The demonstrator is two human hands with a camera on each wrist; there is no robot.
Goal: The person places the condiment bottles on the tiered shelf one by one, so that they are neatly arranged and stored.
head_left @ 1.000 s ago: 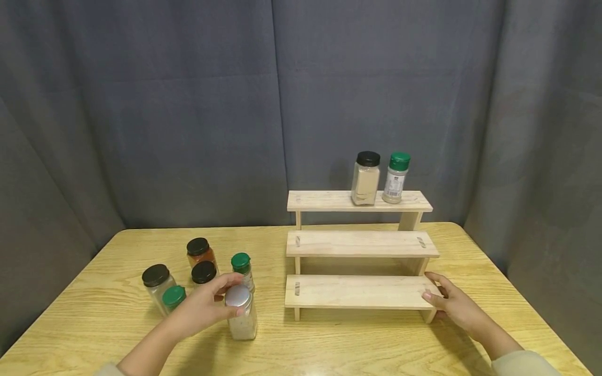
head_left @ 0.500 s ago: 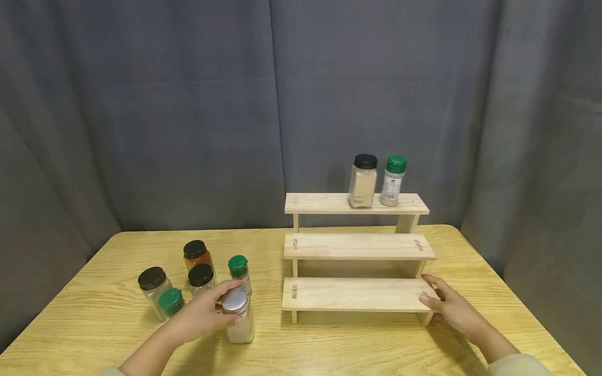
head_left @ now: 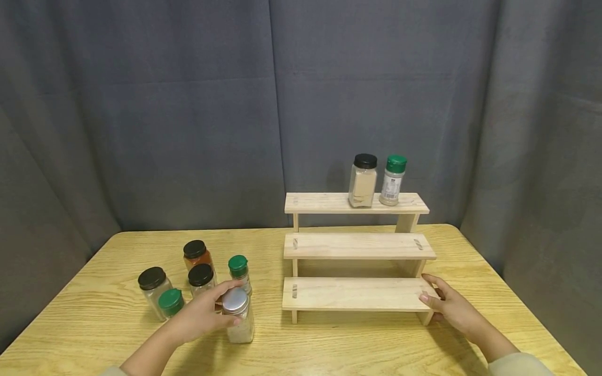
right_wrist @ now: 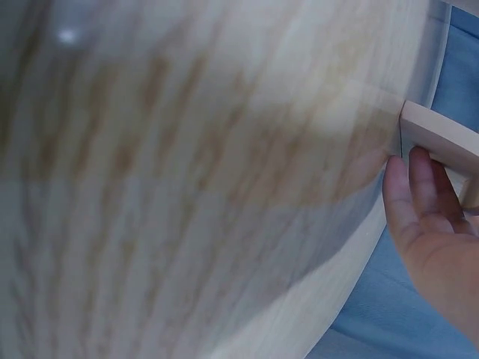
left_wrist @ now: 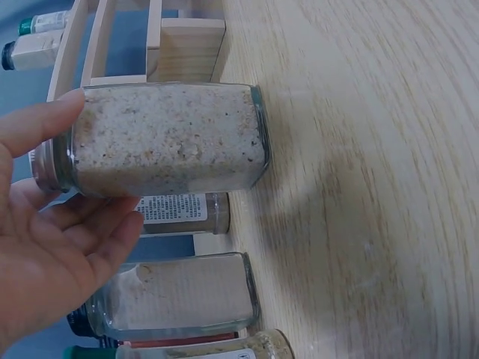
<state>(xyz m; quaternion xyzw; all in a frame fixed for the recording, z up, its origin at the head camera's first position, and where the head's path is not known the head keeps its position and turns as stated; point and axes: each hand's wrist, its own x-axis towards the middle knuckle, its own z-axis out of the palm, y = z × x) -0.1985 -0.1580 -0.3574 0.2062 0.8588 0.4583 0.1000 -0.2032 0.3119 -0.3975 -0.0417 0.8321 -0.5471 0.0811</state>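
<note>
My left hand (head_left: 202, 313) grips a glass spice jar (head_left: 242, 330) by its silver lid, thumb on the near side and fingers on the far side. In the left wrist view the jar (left_wrist: 172, 138) shows pale, speckled granules, and its base is close to the table. At the right, my right hand (head_left: 455, 312) holds the end of the bottom step of a three-tier wooden rack (head_left: 352, 295), thumb on the board. The right wrist view shows that hand's fingers (right_wrist: 423, 187) against the wooden side; its thumb is hidden there.
On the rack's top step stand a black-lidded jar (head_left: 363, 183) and a green-capped shaker (head_left: 392, 183). Left of the rack are a green-capped bottle (head_left: 239, 267), an orange-red spice jar (head_left: 196, 255), other black-lidded jars (head_left: 153, 286) and a green-capped container (head_left: 171, 302). Grey curtains (head_left: 188, 130) surround the table.
The head view has shifted slightly. Both hands keep the same holds, and the silver-lidded jar and rack show no clear movement.
</note>
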